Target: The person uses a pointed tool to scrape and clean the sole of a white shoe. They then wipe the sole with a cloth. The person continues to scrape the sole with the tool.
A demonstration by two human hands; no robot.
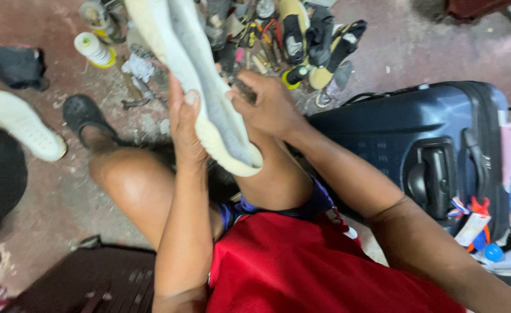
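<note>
My left hand point(185, 124) grips a pale cream shoe sole point(194, 69) from the left side, thumb on its grey inner face. The sole stands tilted, its heel end low over my right knee and its toe end running off the top of the view. My right hand point(267, 104) is closed against the sole's right edge, fingers curled on a small dark tool whose shape is hard to make out. Both my bare knees are raised under the sole, and I wear red shorts.
A heap of hand tools and shoe parts point(290, 40) lies on the floor ahead. A dark blue hard suitcase point(418, 139) lies at my right. A glue pot point(95, 50), a white shoe point(20, 123) and a black sandal point(81, 113) sit at left.
</note>
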